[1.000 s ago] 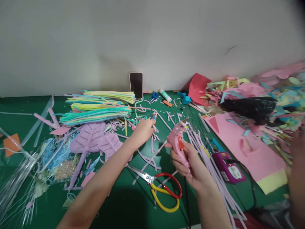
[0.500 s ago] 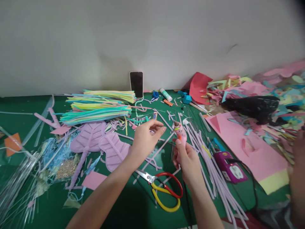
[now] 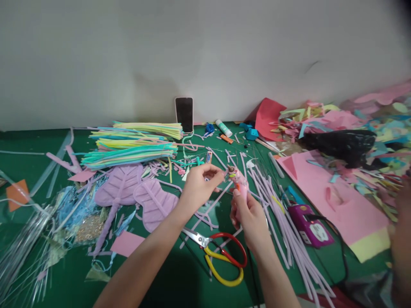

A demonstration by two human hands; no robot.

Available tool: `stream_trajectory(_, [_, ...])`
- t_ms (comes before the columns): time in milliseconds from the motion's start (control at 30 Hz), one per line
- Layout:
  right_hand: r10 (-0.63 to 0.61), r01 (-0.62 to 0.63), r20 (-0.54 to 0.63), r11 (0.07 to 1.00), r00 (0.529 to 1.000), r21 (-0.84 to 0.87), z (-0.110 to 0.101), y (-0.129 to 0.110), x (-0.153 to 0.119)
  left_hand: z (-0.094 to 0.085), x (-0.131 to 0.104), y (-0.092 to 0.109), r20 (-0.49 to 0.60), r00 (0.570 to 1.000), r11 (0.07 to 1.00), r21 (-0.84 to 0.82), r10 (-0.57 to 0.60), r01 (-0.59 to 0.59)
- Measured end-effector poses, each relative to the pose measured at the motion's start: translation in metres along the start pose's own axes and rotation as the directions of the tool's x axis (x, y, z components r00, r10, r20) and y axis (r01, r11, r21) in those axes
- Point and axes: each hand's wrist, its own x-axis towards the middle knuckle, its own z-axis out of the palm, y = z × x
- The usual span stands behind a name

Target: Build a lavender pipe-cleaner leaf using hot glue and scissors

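Observation:
My right hand point(image 3: 248, 214) is wrapped round a pink hot glue gun point(image 3: 242, 185), its nozzle tilted up and to the left. A dark cord runs down below that hand. The fingers of my left hand point(image 3: 199, 188) are pinched together right by the nozzle; whatever they hold is too small to make out. Below both hands lie scissors point(image 3: 226, 256) with one red and one yellow handle. Two lilac leaf shapes made of pipe cleaners point(image 3: 156, 203) rest left of my left hand. Lilac pipe cleaners point(image 3: 282, 231) spread out beside my right forearm.
Bundled coloured pipe cleaners point(image 3: 131, 147) and a phone point(image 3: 184, 114) stand against the wall. On the right are a purple box with a cord point(image 3: 310, 225), pink paper point(image 3: 340, 205) and paper scraps. A blurred arm of another person point(image 3: 401, 239) shows at the right edge.
The glue gun has tipped leftward in my right hand, bringing its nozzle close to my left fingertips. My left hand has shifted slightly right.

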Motion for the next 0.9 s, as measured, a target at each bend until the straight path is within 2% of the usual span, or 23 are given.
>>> stream_trajectory(100, [0.020, -0.021, 0.016, 0.998, 1.000, 0.061, -0.001, -0.002, 0.000, -0.003, 0.006, -0.008, -0.018, 0.999, 0.993, 0.115, 0.041, -0.038])
stream_trajectory(167, [0.039, -0.039, 0.003, 0.991, 0.999, 0.130, -0.002, -0.005, 0.001, -0.007, 0.013, -0.016, -0.046, 0.995, 0.961, 0.266, 0.092, -0.076])
stream_trajectory(233, [0.057, -0.051, -0.029, 0.982, 0.998, 0.184, -0.005, -0.007, 0.002, -0.013, 0.020, -0.025, -0.044, 0.994, 0.940, 0.331, 0.102, -0.082])
stream_trajectory(400, [0.085, -0.072, -0.059, 0.978, 0.995, 0.193, -0.009, -0.012, 0.003, -0.024, 0.033, -0.037, 0.073, 0.996, 0.939, 0.335, 0.053, -0.075])
stream_trajectory(667, [0.086, -0.083, -0.006, 0.978, 0.996, 0.190, -0.007, -0.011, 0.003, -0.034, 0.034, -0.033, 0.023, 0.996, 0.921, 0.380, 0.081, -0.084])
stream_trajectory(767, [0.080, -0.076, -0.013, 0.979, 0.997, 0.191, -0.006, -0.007, 0.006, -0.041, 0.033, -0.029, 0.047, 0.995, 0.919, 0.381, 0.092, -0.103])
stream_trajectory(900, [0.085, -0.083, -0.004, 0.975, 0.996, 0.205, -0.004, -0.005, 0.006, -0.049, 0.034, -0.026, 0.078, 0.995, 0.950, 0.299, 0.065, -0.086])
